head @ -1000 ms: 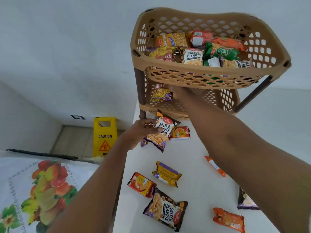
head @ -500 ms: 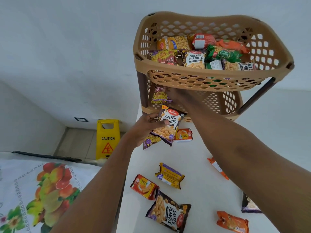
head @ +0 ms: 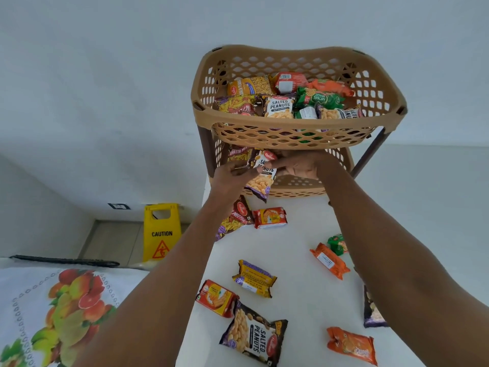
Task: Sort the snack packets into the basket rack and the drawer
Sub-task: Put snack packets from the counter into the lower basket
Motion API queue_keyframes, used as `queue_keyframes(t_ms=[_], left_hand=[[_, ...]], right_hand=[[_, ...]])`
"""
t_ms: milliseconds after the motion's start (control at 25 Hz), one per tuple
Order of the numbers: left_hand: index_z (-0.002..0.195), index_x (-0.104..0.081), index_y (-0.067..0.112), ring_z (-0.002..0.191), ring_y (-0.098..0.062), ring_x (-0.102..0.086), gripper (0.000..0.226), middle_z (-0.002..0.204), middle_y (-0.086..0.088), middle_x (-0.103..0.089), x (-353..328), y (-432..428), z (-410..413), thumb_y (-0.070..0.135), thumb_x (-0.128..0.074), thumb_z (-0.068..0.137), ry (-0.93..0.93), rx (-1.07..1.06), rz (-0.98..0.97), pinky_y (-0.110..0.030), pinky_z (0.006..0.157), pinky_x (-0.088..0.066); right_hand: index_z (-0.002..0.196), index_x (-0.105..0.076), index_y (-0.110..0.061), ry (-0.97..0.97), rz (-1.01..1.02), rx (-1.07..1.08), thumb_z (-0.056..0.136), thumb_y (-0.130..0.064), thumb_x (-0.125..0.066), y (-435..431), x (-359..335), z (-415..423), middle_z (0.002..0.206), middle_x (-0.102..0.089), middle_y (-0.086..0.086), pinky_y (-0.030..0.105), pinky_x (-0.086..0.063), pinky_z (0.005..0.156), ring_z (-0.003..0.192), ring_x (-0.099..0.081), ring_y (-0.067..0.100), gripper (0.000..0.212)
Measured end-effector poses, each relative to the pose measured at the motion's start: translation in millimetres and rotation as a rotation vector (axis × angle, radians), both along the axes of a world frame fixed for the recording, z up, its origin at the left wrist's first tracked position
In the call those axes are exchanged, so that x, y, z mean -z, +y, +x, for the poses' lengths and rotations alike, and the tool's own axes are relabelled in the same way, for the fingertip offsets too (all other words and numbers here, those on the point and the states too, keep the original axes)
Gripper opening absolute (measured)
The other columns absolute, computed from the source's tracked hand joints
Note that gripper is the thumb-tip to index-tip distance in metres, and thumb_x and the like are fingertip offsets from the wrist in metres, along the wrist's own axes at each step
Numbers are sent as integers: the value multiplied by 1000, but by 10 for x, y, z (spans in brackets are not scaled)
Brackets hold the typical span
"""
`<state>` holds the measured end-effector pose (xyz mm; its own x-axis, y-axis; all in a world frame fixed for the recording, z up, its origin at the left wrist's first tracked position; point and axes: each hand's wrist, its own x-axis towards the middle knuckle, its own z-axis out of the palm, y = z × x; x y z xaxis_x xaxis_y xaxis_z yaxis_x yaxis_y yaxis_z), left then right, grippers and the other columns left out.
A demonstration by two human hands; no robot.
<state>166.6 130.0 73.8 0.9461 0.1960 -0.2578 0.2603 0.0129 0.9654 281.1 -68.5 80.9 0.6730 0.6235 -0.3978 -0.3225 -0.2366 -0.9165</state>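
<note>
The left hand (head: 232,176) and right hand (head: 299,165) both pinch one peanut packet (head: 262,176) at the mouth of the rack's (head: 299,123) lower basket (head: 299,186); other packets lie on the table (head: 299,260).

The right hand (head: 301,165) sits under the top basket (head: 296,139), its fingertips hidden behind the held peanut packet (head: 260,176). At nine o'clock of that packet, a yellow packet (head: 238,154) shows only a strip of lettering. A dark packet (head: 371,311) at four o'clock is half covered by the right forearm (brand unreadable). At six o'clock the frame edge clips another peanut packet (head: 254,337).
</note>
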Motion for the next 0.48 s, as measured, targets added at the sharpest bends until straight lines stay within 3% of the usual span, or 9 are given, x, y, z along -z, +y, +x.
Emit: queue_keyframes(t_ms=[80, 160, 240, 360, 400, 480], left_hand=[[127, -72, 14, 115, -23, -73, 34, 122, -3, -77, 15, -56, -21, 26, -74, 96, -69, -148, 93, -37, 95, -61], [137, -66, 15, 123, -22, -68, 37, 133, -3, -72, 85, -56, -105, 23, -64, 100, -139, -175, 365, -33, 95, -60], [149, -56, 17, 142, -24, -54, 47, 153, -5, -59, 245, -27, -206, 23, -61, 103, -199, -13, 735, -42, 112, -52], [163, -37, 15, 163, -30, -20, 60, 172, -10, -33, 494, -25, -342, 25, -56, 106, -217, 248, 1099, -50, 132, -25], [165, -31, 15, 165, -32, -13, 64, 174, -11, -26, 557, -26, -365, 28, -54, 107, -218, 290, 1167, -50, 133, -20], [167, -25, 15, 165, -33, -8, 67, 176, -12, -20, 630, -24, -385, 32, -52, 108, -221, 315, 1236, -50, 134, -17]], right_hand=[[124, -67, -24, 13, 50, 191, 95, -5, -71, -23, 58, 63, 127, -71, -10, 28, -61, 87, 138, -54, 21, 36], [114, -70, -19, 65, 86, 379, 93, -4, -73, -36, 131, 116, 128, -70, -2, 27, -63, 79, 138, -54, 23, 26], [117, -68, -13, 90, -33, 486, 90, -7, -78, 1, 206, 131, 140, -64, 5, 30, -60, 94, 135, -54, 21, 30], [135, -60, -4, 90, -190, 493, 90, -11, -79, 197, 300, 79, 143, -60, 10, 38, -40, 117, 140, -50, 26, 50], [138, -59, -4, 100, -214, 483, 90, -10, -79, 295, 328, 53, 145, -60, 12, 42, -42, 116, 138, -52, 26, 52], [131, -63, -4, 109, -270, 451, 89, -9, -79, 483, 357, 1, 142, -63, 11, 38, -53, 96, 125, -57, 24, 45]])
